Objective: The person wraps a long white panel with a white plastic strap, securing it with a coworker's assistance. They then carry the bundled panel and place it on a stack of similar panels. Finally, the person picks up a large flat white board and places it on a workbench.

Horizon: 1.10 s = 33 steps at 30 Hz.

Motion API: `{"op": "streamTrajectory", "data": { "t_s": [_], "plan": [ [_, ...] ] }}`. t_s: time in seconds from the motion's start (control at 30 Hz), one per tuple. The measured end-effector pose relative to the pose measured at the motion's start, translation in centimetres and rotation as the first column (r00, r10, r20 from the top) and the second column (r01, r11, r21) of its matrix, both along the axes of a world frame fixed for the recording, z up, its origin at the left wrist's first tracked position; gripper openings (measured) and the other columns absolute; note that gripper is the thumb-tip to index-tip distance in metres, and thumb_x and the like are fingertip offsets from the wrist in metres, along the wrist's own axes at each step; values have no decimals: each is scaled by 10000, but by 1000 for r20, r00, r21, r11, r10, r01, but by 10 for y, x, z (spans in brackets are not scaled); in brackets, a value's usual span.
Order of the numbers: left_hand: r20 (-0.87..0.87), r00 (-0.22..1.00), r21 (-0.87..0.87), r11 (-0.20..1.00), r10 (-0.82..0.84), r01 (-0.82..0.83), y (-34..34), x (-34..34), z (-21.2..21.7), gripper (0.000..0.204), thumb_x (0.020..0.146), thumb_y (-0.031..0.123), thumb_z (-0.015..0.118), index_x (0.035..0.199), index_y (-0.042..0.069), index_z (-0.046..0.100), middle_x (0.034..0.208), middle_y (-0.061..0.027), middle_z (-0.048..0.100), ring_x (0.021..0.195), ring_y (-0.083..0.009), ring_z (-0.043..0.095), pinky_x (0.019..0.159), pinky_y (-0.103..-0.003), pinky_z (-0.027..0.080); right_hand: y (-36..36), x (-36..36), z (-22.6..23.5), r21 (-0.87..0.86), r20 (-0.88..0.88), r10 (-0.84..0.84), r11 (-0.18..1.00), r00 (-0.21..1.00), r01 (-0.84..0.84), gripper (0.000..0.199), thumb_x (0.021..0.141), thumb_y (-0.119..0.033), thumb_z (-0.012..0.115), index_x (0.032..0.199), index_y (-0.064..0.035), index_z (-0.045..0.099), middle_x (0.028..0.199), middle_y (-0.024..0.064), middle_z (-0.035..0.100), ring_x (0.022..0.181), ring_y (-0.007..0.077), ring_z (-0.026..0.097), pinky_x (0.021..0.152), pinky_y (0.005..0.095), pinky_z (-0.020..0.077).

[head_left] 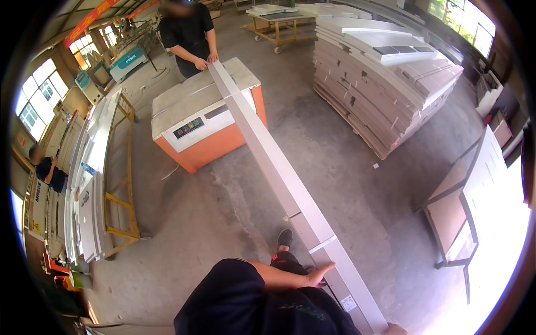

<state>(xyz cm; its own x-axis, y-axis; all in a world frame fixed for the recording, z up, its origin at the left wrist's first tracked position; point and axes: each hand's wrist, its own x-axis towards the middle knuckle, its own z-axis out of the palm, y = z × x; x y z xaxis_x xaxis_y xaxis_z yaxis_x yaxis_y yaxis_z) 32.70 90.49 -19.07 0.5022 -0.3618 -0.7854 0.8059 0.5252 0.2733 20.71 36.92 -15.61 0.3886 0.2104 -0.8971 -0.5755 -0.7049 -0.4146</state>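
I have hold of a long white carton (287, 184), which lies slantwise from me to the orange-and-white machine (207, 157), its far stretch across the machine's top and its near stretch out over the floor on my side. The machine seems to bear the far weight, so I judge my hands are there to keep the overhanging end from dipping. My left hand (317, 276) clasps the carton's left edge, some fingers hidden beneath it, probably to lift and steady at once. My right hand (395, 329) is at the near end, farthest from the machine, but cut off by the lower edge of view, so I cannot tell how it closes. Across the machine from me, a co-worker (187, 39) has both hands at the carton's far end, likely to keep it in line. Right of the machine rises a stack of flat panels (357, 92), piled flat, I think, for stability. Left of the machine is a yellow-framed table (120, 201) bearing long white panels (92, 218), and beyond it another person (51, 174).
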Motion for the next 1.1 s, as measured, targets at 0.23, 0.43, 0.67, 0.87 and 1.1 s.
{"op": "streamTrajectory", "data": {
  "t_s": [0.23, 0.43, 0.67, 0.87, 1.1],
  "plan": [
    [59, 984, -223, 958, -169, 178, -5, 0, 61, 684, 887, 589, 585, 1403, 169, 424, 1374, -34, 494, 1294, -216, 429, 1086, -399, 333, -20, -28, 29, -59, -41, 84, 995, 996, -87, 549, 797, -152, 713, 1318, -84, 555, 1155, 122, 648, 1067, 193, 565, 980, 350, 433],
    [-104, 969, -152, 966, -224, 207, -34, -5, 28, 659, 839, 636, 605, 1340, 232, 463, 1333, -29, 504, 1253, -200, 438, 1054, -386, 340, -13, -9, 57, -252, -21, 227, 941, 974, -225, 568, 776, -239, 721, 1306, -98, 572, 1185, 146, 640, 1101, 246, 572, 985, 371, 437],
    [-49, 986, -55, 986, -157, 154, -78, -22, 22, 687, 821, 640, 604, 1355, 233, 459, 1318, -25, 512, 1216, -220, 468, 1021, -409, 367, -26, -16, 58, -287, -22, 217, 934, 976, -214, 601, 751, -342, 729, 1291, -115, 593, 1220, 174, 629, 1142, 307, 581, 990, 396, 442],
    [-86, 993, 62, 994, -83, 88, -93, -31, 13, 688, 823, 634, 601, 1344, 203, 476, 1312, -35, 516, 1222, -230, 467, 1037, -442, 348, -36, -13, 49, -290, -116, 95, 949, 989, -125, 753, 658, -394, 773, 1343, -169, 556, 1318, 138, 584, 1234, 322, 526, 1027, 412, 426],
    [-135, 991, 127, 992, 19, -1, -104, -33, 29, 666, 813, 578, 628, 1295, 130, 521, 1247, -100, 572, 1141, -285, 546, 974, -459, 450, -26, -13, 52, -244, -114, 61, 966, 992, -87, 809, 663, -379, 753, 1386, -111, 506, 1408, 150, 505, 1312, 332, 438, 1085, 433, 335]
  ]
}}
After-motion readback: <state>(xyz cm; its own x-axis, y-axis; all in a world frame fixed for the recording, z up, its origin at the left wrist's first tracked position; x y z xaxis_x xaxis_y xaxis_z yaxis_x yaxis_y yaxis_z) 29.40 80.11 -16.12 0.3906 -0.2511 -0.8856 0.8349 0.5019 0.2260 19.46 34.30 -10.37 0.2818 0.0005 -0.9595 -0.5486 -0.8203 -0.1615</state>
